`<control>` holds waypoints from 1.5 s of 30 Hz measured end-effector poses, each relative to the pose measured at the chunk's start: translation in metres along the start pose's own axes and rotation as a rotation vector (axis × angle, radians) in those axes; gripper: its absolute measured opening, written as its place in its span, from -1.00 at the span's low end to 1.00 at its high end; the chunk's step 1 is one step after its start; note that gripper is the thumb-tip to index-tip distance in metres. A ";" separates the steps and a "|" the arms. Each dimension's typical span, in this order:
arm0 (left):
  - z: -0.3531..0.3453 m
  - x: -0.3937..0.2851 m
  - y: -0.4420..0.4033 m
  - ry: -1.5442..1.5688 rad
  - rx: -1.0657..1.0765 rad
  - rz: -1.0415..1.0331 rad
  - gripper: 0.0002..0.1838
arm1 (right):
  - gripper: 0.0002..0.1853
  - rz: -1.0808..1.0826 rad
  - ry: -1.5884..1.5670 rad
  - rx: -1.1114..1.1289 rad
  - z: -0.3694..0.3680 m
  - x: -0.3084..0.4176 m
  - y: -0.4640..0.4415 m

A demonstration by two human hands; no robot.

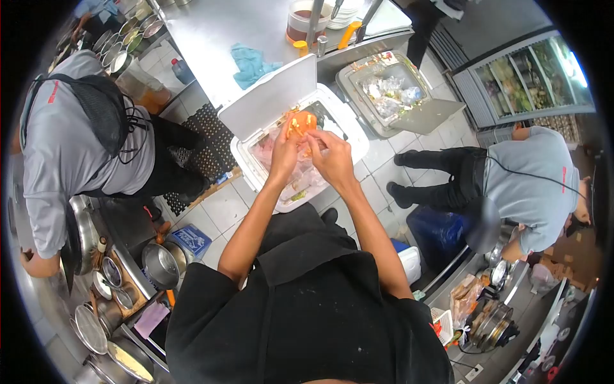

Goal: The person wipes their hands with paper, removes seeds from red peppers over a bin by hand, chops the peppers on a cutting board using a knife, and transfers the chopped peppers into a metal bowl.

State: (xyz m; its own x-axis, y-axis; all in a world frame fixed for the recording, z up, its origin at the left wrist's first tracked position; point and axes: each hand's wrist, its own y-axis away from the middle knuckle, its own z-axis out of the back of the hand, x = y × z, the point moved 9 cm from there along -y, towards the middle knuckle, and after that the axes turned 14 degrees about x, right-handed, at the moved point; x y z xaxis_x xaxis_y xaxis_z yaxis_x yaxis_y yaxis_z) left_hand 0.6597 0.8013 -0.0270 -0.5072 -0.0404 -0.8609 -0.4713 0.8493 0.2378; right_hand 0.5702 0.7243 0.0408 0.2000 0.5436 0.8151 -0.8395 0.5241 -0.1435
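Note:
Over an open white bin (239,151), both hands are raised close together around an orange, rounded piece with pale yellow bits (304,123); its exact kind is hard to make out. My left hand (284,152) grips it from the lower left. My right hand (332,157) has its fingers pinched at the piece's lower right edge; what they hold, if anything, is hidden. Below the hands, clear plastic and food scraps (306,180) fill the bin. Its lid (276,88) stands up at the back.
A second bin (364,114) with plastic waste stands to the right. Behind is a steel counter (211,45) with a teal cloth (249,64). One person (96,134) works at left among pans, another (527,173) at right. A glass-front fridge (524,80) stands far right.

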 end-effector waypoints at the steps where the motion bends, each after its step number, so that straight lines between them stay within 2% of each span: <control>1: -0.006 -0.001 0.000 -0.035 0.042 -0.022 -0.39 | -0.77 0.010 -0.035 -0.022 0.003 0.008 -0.004; 2: -0.004 0.006 -0.002 -0.232 0.077 -0.014 -0.38 | -0.78 0.022 -0.069 -0.046 0.007 0.011 -0.007; 3: -0.008 0.008 -0.001 -0.233 0.081 -0.014 -0.38 | -0.78 0.022 -0.068 -0.050 0.008 0.010 -0.008; 5: -0.017 0.003 0.005 -0.484 0.068 -0.085 -0.42 | -0.81 -0.022 -0.097 -0.042 0.009 0.004 -0.011; 8: -0.018 0.010 0.007 -0.457 0.074 -0.066 -0.41 | -0.83 -0.088 -0.171 -0.036 0.010 -0.005 -0.010; 13: -0.024 0.002 0.011 -0.417 0.086 -0.118 -0.40 | -0.85 -0.053 -0.234 -0.078 0.015 -0.003 -0.008; 16: -0.026 0.007 0.013 -0.570 0.096 -0.073 -0.40 | -0.86 -0.040 -0.282 -0.077 0.018 -0.009 -0.007; 18: -0.029 0.010 0.011 -0.361 0.144 -0.152 -0.38 | -0.86 -0.054 -0.300 -0.060 0.016 -0.015 -0.007; 19: -0.033 0.007 0.013 -0.362 0.145 -0.153 -0.38 | -0.86 -0.063 -0.305 -0.058 0.015 -0.018 -0.007; 21: -0.036 0.020 0.016 0.064 0.129 0.032 -0.35 | -0.85 -0.072 -0.312 -0.057 0.015 -0.021 -0.007; 22: -0.035 0.024 0.016 0.064 0.128 0.033 -0.35 | -0.87 -0.050 -0.249 -0.048 0.016 -0.017 -0.007; 24: -0.035 0.033 0.012 0.313 0.164 0.036 -0.36 | -0.88 -0.028 -0.189 -0.034 0.020 -0.013 -0.006; 26: -0.024 0.031 0.005 0.354 0.127 0.027 -0.41 | -0.85 -0.130 0.039 0.050 0.020 -0.016 -0.003; 29: -0.005 0.011 -0.003 0.454 0.064 -0.055 -0.51 | -0.82 -0.165 0.182 0.037 0.017 -0.038 0.004; 31: 0.005 0.005 -0.006 0.341 0.061 -0.041 -0.45 | -0.79 -0.182 0.275 0.041 0.015 -0.047 0.000; 33: 0.009 0.000 -0.006 0.274 0.046 -0.099 -0.41 | -0.69 0.082 0.272 -0.112 0.023 -0.027 -0.004; 34: 0.007 -0.005 -0.002 0.141 0.027 -0.111 -0.41 | -0.69 0.085 0.271 -0.115 0.025 -0.012 -0.008; 36: 0.001 -0.006 0.003 -0.053 -0.038 -0.134 -0.44 | -0.63 -0.111 -0.154 -0.020 0.022 -0.014 -0.014; 39: -0.003 0.006 0.001 -0.127 -0.006 -0.096 -0.48 | -0.72 -0.092 -0.167 -0.035 0.017 -0.026 -0.017; 41: 0.012 0.000 -0.007 -0.218 -0.017 -0.180 -0.55 | -0.73 -0.047 -0.085 0.018 0.018 -0.024 -0.016; 43: 0.013 -0.005 -0.012 -0.230 0.056 -0.103 -0.63 | -0.74 -0.006 0.001 0.068 0.017 -0.018 -0.017; 45: 0.010 -0.014 -0.010 -0.261 0.047 -0.148 -0.68 | -0.78 0.117 0.051 -0.086 0.031 -0.003 -0.013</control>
State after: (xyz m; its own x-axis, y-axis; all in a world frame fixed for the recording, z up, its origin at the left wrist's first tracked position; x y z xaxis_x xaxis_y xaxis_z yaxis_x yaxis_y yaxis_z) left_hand 0.6790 0.7984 -0.0221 -0.2296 -0.0342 -0.9727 -0.4891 0.8681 0.0849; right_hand 0.5651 0.6952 0.0579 0.1309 0.6354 0.7610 -0.8126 0.5085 -0.2847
